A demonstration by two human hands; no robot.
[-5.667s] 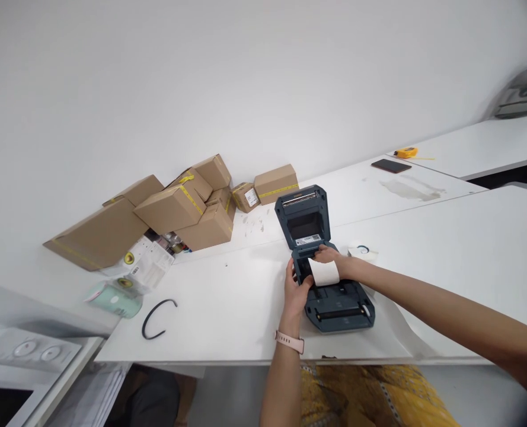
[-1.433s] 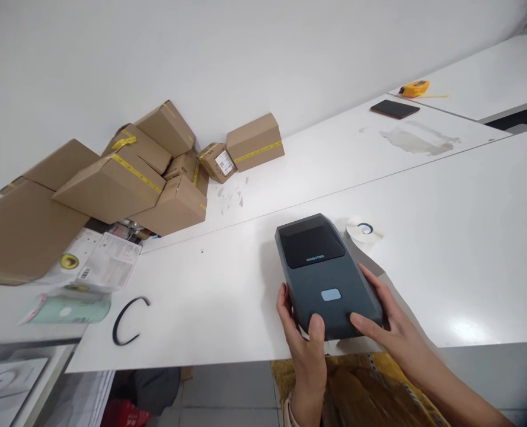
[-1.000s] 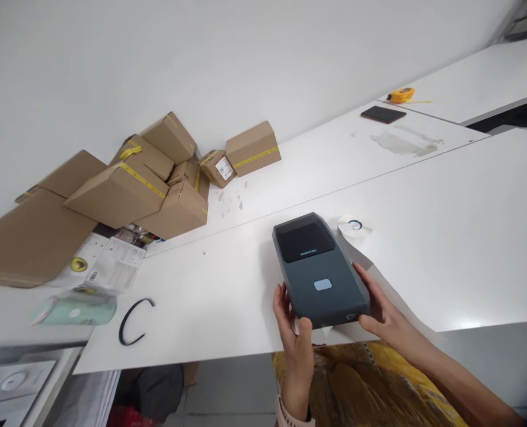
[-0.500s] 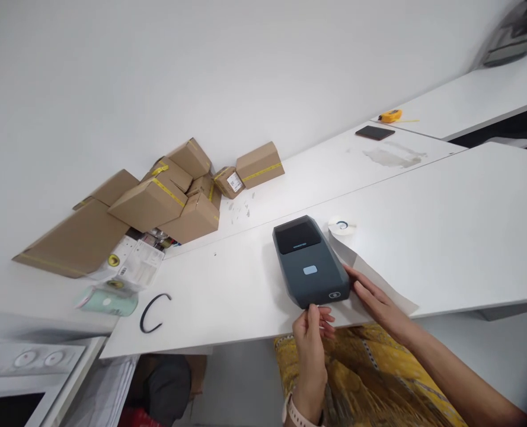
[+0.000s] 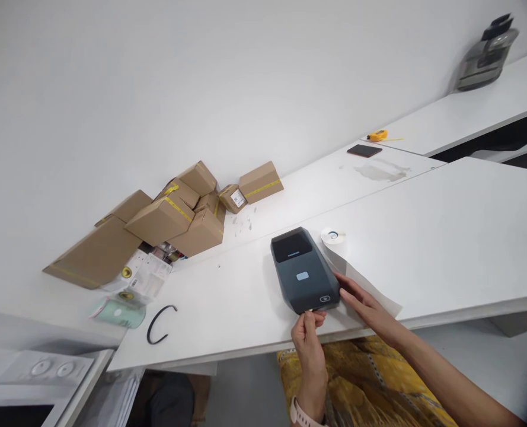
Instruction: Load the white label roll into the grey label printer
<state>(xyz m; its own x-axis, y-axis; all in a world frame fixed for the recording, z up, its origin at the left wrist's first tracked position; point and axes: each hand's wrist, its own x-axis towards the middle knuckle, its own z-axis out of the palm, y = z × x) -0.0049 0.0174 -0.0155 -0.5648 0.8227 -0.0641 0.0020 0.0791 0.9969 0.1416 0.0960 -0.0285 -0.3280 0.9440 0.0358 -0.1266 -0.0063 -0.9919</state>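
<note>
**Closed device near the front edge of the bench, left hand in a pinch**

Head view. The dark device (image 5: 305,267) lies screen side up, just behind the front edge of the bench (image 5: 227,341). Its casing appears closed. The left hand (image 5: 311,353) is gripping in a thumb-and-finger pinch at the device's front edge; a pale sliver shows there, too small to identify or to judge as free or caught. The right hand (image 5: 374,314), loosely open, touches the device's right side. Beyond it, the paper strip (image 5: 365,281) slants from the white roll (image 5: 333,236) towards the front edge, narrowing the room rightward. Leftward, a wide stretch separates the device from the black band (image 5: 151,329) by the front left corner.
</note>
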